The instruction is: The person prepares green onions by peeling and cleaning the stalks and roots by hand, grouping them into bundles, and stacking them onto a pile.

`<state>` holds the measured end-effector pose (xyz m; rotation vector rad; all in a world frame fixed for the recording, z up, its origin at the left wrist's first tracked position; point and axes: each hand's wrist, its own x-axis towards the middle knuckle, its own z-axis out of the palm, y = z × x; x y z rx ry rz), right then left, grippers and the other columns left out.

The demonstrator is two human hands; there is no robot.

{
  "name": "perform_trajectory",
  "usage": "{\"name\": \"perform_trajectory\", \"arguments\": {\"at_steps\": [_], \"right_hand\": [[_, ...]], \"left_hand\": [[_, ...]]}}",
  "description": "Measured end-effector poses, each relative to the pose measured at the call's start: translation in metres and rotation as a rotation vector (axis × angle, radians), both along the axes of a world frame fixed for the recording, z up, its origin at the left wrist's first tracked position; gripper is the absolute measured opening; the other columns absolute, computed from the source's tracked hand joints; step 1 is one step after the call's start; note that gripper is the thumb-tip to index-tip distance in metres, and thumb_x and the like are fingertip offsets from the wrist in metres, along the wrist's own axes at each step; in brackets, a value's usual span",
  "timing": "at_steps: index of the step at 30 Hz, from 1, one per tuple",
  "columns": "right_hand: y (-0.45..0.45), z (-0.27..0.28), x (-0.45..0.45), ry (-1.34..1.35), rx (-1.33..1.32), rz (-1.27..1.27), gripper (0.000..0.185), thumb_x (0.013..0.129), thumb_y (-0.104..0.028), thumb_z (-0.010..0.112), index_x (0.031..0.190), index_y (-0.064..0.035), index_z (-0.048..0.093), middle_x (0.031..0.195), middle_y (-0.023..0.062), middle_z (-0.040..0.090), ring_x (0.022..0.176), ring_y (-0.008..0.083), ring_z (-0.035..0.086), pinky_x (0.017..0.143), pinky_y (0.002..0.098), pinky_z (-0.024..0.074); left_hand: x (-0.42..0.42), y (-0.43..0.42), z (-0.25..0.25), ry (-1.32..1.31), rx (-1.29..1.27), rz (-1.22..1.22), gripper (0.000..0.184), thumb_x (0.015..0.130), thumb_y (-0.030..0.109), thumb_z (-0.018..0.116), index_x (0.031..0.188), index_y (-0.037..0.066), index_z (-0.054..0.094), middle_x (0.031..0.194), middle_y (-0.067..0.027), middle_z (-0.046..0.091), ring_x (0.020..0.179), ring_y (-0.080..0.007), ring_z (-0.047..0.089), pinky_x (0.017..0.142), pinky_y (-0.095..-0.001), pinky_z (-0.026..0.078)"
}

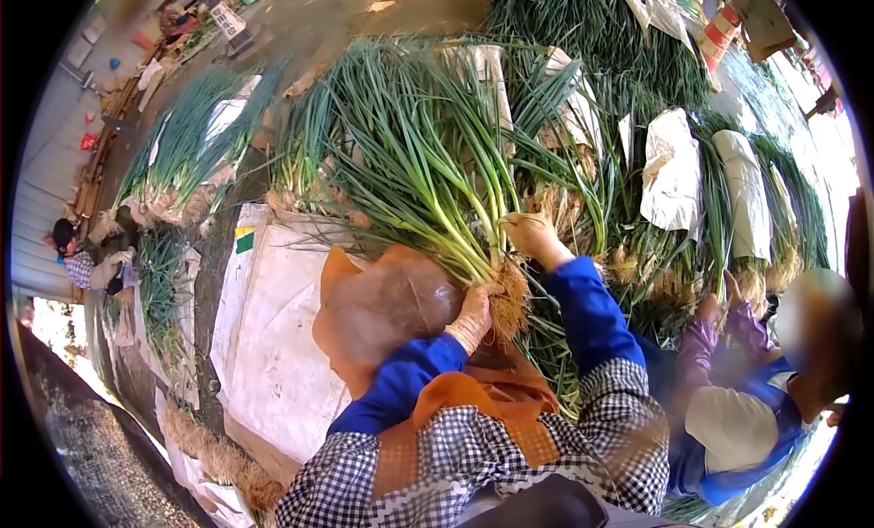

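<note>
A large bunch of green onions (428, 164) fans out in front of me, its long leaves pointing away and its brown roots (512, 300) near my body. My left hand (471, 319) is closed round the lower white stems beside the roots. Higher on the right side of the stems, my right hand (537, 238) has its fingers closed on the bunch. An orange-brown apron (391, 296) lies over my lap below the leaves.
A white sack (273, 319) lies flat to the left. More onion bundles (182, 155) rest at the left, and wrapped bundles (671, 168) line the right. A co-worker (737, 419) sits close on my right; another person (82, 255) is at the far left.
</note>
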<state>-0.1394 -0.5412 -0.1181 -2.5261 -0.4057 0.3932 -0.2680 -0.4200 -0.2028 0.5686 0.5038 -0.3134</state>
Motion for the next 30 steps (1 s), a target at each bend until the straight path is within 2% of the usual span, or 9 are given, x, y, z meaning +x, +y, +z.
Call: {"name": "perform_trajectory", "arguments": {"at_steps": [2,5,7,9,16,20,24,27,30], "right_hand": [[0.010,-0.039,0.035,-0.178,-0.308,0.572,0.023,0.080,-0.025,0.050,0.087,-0.0065,0.061,0.085,0.0178,0.063,0.082,0.0349,0.060,0.071,0.0413,0.0475],[0.007,-0.098,0.054,-0.252,-0.213,0.602,0.023,0.072,-0.007,0.055,0.095,-0.0065,0.058,0.084,0.0184,0.062,0.081,0.0360,0.060,0.069,0.0404,0.0481],[0.004,-0.076,0.040,0.162,0.415,0.202,0.022,0.086,-0.022,0.054,0.095,-0.0027,0.059,0.073,0.0024,0.058,0.059,0.0120,0.054,0.052,0.0272,0.0437],[0.010,-0.071,0.030,0.750,1.074,-0.339,0.028,0.088,-0.031,0.053,0.098,-0.0060,0.061,0.079,0.0005,0.060,0.061,0.0094,0.052,0.053,0.0249,0.0421],[0.022,-0.060,-0.003,0.769,1.482,-0.777,0.024,0.089,-0.031,0.049,0.092,-0.0092,0.059,0.054,-0.0078,0.039,0.043,0.0033,0.033,0.039,0.0189,0.0250],[0.011,-0.019,-0.047,0.059,1.044,-0.239,0.025,0.091,-0.024,0.043,0.085,-0.0043,0.058,0.069,-0.0010,0.055,0.057,0.0050,0.046,0.049,0.0177,0.0345],[-0.056,0.033,-0.135,0.689,0.821,0.192,0.028,0.090,-0.026,0.050,0.073,-0.0046,0.056,0.054,0.0000,0.054,0.042,0.0056,0.045,0.041,0.0219,0.0368],[-0.129,0.050,-0.175,1.040,0.668,-0.166,0.020,0.086,-0.021,0.059,0.078,-0.0031,0.063,0.053,0.0001,0.054,0.041,0.0055,0.044,0.041,0.0219,0.0361],[-0.141,-0.012,-0.178,0.616,-0.094,0.058,0.019,0.085,-0.025,0.058,0.085,-0.0065,0.064,0.070,0.0025,0.060,0.054,0.0129,0.052,0.047,0.0255,0.0400]], "left_hand": [[-0.002,0.003,-0.007,-0.013,0.030,0.041,0.028,0.067,-0.001,0.055,0.094,0.003,0.057,0.084,-0.0031,0.056,0.080,-0.0188,0.053,0.073,-0.0296,0.046],[-0.003,0.006,-0.004,-0.053,0.065,0.022,0.027,0.066,0.000,0.056,0.093,0.002,0.058,0.084,-0.0025,0.057,0.081,-0.0172,0.053,0.074,-0.0275,0.045],[-0.003,0.009,0.006,-0.090,0.070,0.001,0.027,0.066,0.000,0.056,0.092,0.001,0.059,0.086,-0.0018,0.058,0.081,-0.0155,0.053,0.075,-0.0258,0.045],[-0.004,0.011,0.005,-0.057,0.015,0.001,0.026,0.066,0.000,0.055,0.092,0.001,0.060,0.086,-0.0019,0.058,0.081,-0.0152,0.054,0.075,-0.0256,0.045],[-0.005,0.012,0.002,0.050,-0.195,-0.050,0.035,0.068,0.001,0.051,0.102,0.000,0.056,0.091,-0.0106,0.061,0.081,-0.0237,0.060,0.077,-0.0361,0.051],[-0.005,0.012,-0.012,-0.026,0.035,0.008,0.034,0.069,0.002,0.050,0.102,0.000,0.056,0.092,-0.0116,0.061,0.082,-0.0252,0.060,0.077,-0.0359,0.051],[0.005,0.010,-0.008,0.063,-0.125,0.081,0.033,0.073,0.003,0.048,0.105,0.001,0.057,0.088,-0.0115,0.060,0.082,-0.0245,0.059,0.074,-0.0349,0.051],[0.006,0.013,-0.023,0.110,0.045,0.069,0.032,0.071,0.003,0.048,0.102,0.000,0.057,0.085,-0.0086,0.060,0.079,-0.0209,0.059,0.075,-0.0322,0.051],[0.006,0.011,0.000,0.108,-0.069,0.024,0.030,0.070,0.004,0.049,0.098,0.000,0.057,0.085,-0.0084,0.060,0.080,-0.0204,0.059,0.075,-0.0332,0.051]]}}
